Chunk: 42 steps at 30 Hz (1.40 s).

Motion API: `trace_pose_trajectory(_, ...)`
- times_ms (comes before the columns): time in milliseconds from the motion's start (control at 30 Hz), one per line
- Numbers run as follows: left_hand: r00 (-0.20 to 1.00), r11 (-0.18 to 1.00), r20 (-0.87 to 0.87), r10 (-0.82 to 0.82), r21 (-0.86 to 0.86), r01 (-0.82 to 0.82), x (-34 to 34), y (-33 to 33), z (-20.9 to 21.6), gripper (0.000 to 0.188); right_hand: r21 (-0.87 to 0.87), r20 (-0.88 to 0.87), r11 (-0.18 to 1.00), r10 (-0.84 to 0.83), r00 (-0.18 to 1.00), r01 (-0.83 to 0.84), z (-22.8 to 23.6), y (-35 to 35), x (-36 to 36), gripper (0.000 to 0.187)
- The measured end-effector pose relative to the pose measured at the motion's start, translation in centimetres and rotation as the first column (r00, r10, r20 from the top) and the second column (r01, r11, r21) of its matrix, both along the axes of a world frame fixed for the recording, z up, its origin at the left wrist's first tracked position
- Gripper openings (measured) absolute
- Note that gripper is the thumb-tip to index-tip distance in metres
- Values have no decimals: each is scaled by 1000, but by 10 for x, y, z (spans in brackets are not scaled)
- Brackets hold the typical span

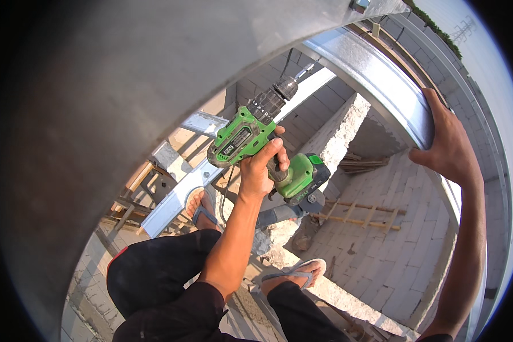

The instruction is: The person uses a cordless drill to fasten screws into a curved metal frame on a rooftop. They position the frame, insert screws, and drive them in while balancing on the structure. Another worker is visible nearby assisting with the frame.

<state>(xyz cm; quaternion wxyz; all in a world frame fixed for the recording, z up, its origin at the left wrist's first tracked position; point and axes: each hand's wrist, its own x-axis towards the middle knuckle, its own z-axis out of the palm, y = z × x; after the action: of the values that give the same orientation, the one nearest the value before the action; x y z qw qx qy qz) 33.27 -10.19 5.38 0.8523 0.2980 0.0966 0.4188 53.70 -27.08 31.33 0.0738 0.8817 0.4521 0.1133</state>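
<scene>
A large grey surface [114, 114] fills the left, its curved edge closing off room on that side. Right of it, a pale metal strip [179, 199] slants up toward the far side, beside 1 sandalled foot [201, 208]. A 2nd sandalled foot [296, 275] stands nearer, by a rough wall top [342, 128] running from far to near. Farther right, open room drops to pale blockwork [376, 251] with a wooden ladder [365, 216], bounded by the curving metal beam [376, 68].

The left hand [260, 168] is clamped around the handle of the cordless drill [246, 134]; whether the trigger is pressed, I cannot tell. The right hand [450, 145] is clamped across the metal beam, thumb at its near edge, fingers spread wide from it toward the far edge.

The drill, in the middle, is green and black, its body tilted, the black chuck [285, 88] and bit [306, 69] aimed far right at the beam's edge. Whether the bit touches is unclear. The green-and-black battery [305, 176] sits right of the handle.
</scene>
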Motion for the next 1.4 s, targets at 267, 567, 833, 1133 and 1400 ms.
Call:
trace_pose_trajectory(267,1000,995,-7,18,99,-18,4,0,-2,25,7,4,1000,-13,1000,13,0,1,-1,114)
trace_pose_trajectory(567,998,989,68,-15,145,5,15,0,-12,17,15,-30,999,-40,999,41,4,6,-8,109)
trace_pose_trajectory(833,999,977,6,41,210,-42,20,2,-19,18,21,3,999,-33,999,33,1,7,-10,109)
trace_pose_trajectory(1133,997,961,5,77,265,-76,22,5,-28,16,67,56,998,8,998,-12,-7,0,-2,111)
trace_pose_trajectory(1400,996,960,18,87,265,-89,24,5,-27,19,57,140,995,73,988,-82,-10,-2,1,107)
